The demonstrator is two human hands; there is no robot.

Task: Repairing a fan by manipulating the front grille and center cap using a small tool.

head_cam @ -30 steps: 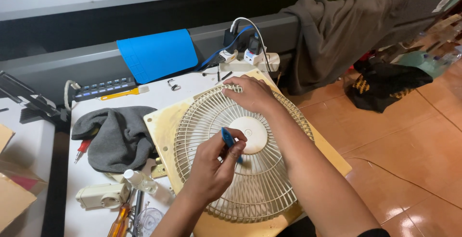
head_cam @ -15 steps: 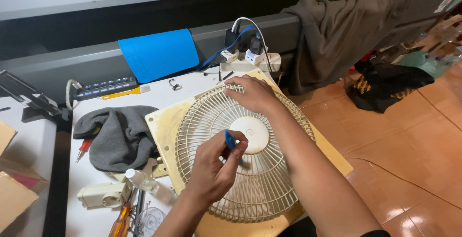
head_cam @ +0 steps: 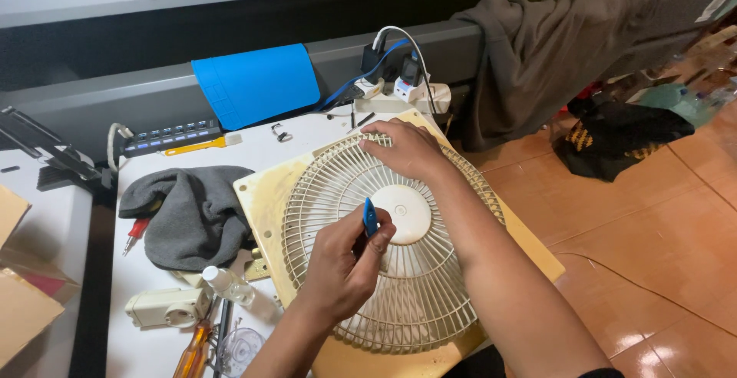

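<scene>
A cream round fan grille (head_cam: 430, 286) lies flat on a yellowed square panel (head_cam: 261, 194) on the white table. My left hand (head_cam: 342, 263) is over the grille's left half, fingers closed on a small blue tool (head_cam: 370, 217) whose tip points up beside the round centre cap (head_cam: 405, 213). My right hand (head_cam: 411, 148) rests on the grille's far rim, fingers curled over the wires, with the forearm crossing the grille's right side.
A grey cloth (head_cam: 188, 213) lies left of the panel. A small clear bottle (head_cam: 226, 284), a white plug box (head_cam: 165, 307) and an orange screwdriver (head_cam: 192, 351) sit near the front. A blue mat (head_cam: 257, 82) and a power strip (head_cam: 399, 98) stand at the back. The table's right edge drops to tiled floor (head_cam: 652, 232).
My left hand has shifted slightly toward the centre cap with the blue tool. The right hand stays on the far rim.
</scene>
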